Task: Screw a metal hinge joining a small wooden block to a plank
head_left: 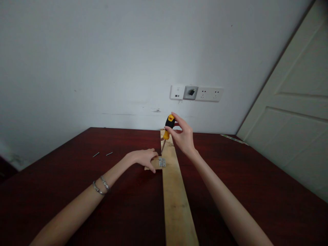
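A long pale wooden plank lies lengthwise on the dark red table. A small wooden block sits against the plank's left edge, joined to it by a small metal hinge. My left hand presses down on the block, fingers curled over it. My right hand grips the yellow and black handle of a screwdriver, held nearly upright with its tip down at the hinge.
Two loose screws lie on the table at the far left. A white wall with a row of sockets stands behind the table. A white door is at the right.
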Demonstrator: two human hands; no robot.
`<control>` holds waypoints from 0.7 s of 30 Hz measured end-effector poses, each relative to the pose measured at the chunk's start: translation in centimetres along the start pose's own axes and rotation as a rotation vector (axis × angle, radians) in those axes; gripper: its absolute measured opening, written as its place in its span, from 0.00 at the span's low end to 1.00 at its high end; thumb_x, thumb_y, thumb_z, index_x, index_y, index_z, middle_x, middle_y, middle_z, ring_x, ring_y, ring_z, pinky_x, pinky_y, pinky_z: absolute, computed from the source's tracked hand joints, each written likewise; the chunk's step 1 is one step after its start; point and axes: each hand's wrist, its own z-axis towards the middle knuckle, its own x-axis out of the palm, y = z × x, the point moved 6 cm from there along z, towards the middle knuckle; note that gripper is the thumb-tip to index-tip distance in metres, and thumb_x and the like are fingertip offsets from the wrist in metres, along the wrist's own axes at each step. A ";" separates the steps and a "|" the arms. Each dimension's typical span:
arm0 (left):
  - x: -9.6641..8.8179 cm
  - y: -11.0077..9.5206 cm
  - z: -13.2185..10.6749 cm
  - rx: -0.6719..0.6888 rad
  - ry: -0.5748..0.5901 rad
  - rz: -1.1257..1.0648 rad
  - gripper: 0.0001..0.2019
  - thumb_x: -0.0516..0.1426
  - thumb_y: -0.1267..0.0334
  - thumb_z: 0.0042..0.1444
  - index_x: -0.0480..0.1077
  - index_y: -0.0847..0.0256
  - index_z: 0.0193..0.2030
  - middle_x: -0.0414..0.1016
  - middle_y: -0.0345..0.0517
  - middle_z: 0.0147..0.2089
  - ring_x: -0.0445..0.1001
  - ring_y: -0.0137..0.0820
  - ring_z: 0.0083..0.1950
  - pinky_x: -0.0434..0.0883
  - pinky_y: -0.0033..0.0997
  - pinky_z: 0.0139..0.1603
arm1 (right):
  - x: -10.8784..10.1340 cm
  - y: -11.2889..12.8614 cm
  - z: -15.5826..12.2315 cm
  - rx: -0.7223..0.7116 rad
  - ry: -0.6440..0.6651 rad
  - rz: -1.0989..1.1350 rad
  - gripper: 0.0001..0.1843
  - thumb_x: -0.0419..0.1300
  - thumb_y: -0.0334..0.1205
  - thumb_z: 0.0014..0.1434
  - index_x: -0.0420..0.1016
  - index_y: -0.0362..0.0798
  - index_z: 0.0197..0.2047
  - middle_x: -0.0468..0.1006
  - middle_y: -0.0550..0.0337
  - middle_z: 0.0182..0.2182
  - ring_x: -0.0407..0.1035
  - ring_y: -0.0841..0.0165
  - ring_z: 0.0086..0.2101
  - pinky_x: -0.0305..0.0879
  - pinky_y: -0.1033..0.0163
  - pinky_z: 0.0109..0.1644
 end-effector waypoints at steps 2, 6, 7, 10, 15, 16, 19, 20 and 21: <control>-0.1 -0.1 -0.1 -0.002 -0.003 0.003 0.38 0.60 0.39 0.39 0.64 0.62 0.54 0.64 0.52 0.48 0.67 0.42 0.45 0.64 0.32 0.40 | 0.0 0.1 0.0 -0.007 0.008 -0.012 0.30 0.61 0.42 0.55 0.62 0.56 0.60 0.69 0.53 0.54 0.68 0.67 0.38 0.73 0.61 0.36; -0.1 -0.1 -0.1 -0.002 -0.005 0.009 0.38 0.60 0.39 0.40 0.64 0.62 0.54 0.65 0.52 0.48 0.67 0.41 0.44 0.64 0.31 0.39 | 0.1 0.1 -0.1 -0.013 0.018 -0.024 0.30 0.61 0.42 0.55 0.62 0.55 0.60 0.70 0.53 0.53 0.68 0.66 0.39 0.73 0.59 0.37; -0.1 -0.1 -0.1 0.000 -0.006 0.011 0.38 0.60 0.39 0.40 0.64 0.62 0.54 0.65 0.52 0.48 0.67 0.40 0.44 0.64 0.30 0.38 | 0.2 0.1 -0.1 -0.016 0.018 -0.027 0.29 0.61 0.42 0.55 0.62 0.55 0.60 0.70 0.53 0.53 0.68 0.66 0.39 0.73 0.59 0.38; 0.0 0.0 0.0 0.001 -0.005 0.013 0.38 0.60 0.39 0.39 0.65 0.62 0.54 0.65 0.52 0.48 0.67 0.40 0.44 0.64 0.30 0.38 | 0.3 0.2 -0.1 -0.032 0.027 -0.027 0.29 0.61 0.42 0.55 0.62 0.55 0.60 0.70 0.53 0.52 0.68 0.66 0.39 0.73 0.59 0.38; 0.1 0.1 0.1 0.015 -0.018 0.013 0.37 0.60 0.39 0.40 0.65 0.63 0.53 0.65 0.52 0.47 0.67 0.40 0.43 0.64 0.30 0.38 | 0.7 0.5 -0.3 -0.044 0.063 -0.009 0.29 0.61 0.41 0.55 0.62 0.56 0.60 0.70 0.53 0.52 0.68 0.67 0.38 0.73 0.61 0.35; 0.1 0.1 0.1 0.018 -0.022 0.015 0.37 0.60 0.39 0.40 0.65 0.63 0.53 0.65 0.52 0.47 0.68 0.40 0.43 0.64 0.30 0.38 | 0.8 0.5 -0.3 -0.042 0.069 -0.007 0.29 0.61 0.42 0.55 0.62 0.55 0.60 0.70 0.52 0.52 0.68 0.67 0.37 0.73 0.62 0.34; 0.1 0.2 0.1 0.015 -0.025 0.016 0.37 0.60 0.39 0.40 0.65 0.63 0.53 0.65 0.52 0.47 0.67 0.40 0.43 0.64 0.30 0.38 | 1.0 0.5 -0.5 -0.040 0.080 -0.012 0.29 0.61 0.43 0.55 0.62 0.54 0.60 0.72 0.52 0.49 0.68 0.68 0.36 0.72 0.63 0.32; 0.1 0.2 0.2 0.016 -0.027 0.014 0.37 0.60 0.40 0.40 0.65 0.62 0.53 0.65 0.52 0.47 0.67 0.40 0.43 0.64 0.30 0.39 | 1.1 0.6 -0.5 -0.047 0.081 -0.017 0.29 0.61 0.43 0.55 0.62 0.54 0.60 0.73 0.53 0.47 0.68 0.67 0.36 0.72 0.63 0.34; 0.1 0.2 0.2 0.018 -0.027 0.012 0.37 0.60 0.40 0.40 0.65 0.62 0.53 0.65 0.52 0.47 0.67 0.40 0.43 0.64 0.31 0.39 | 1.2 0.6 -0.5 -0.055 0.083 -0.020 0.29 0.61 0.43 0.55 0.62 0.54 0.60 0.73 0.53 0.47 0.68 0.67 0.36 0.72 0.62 0.36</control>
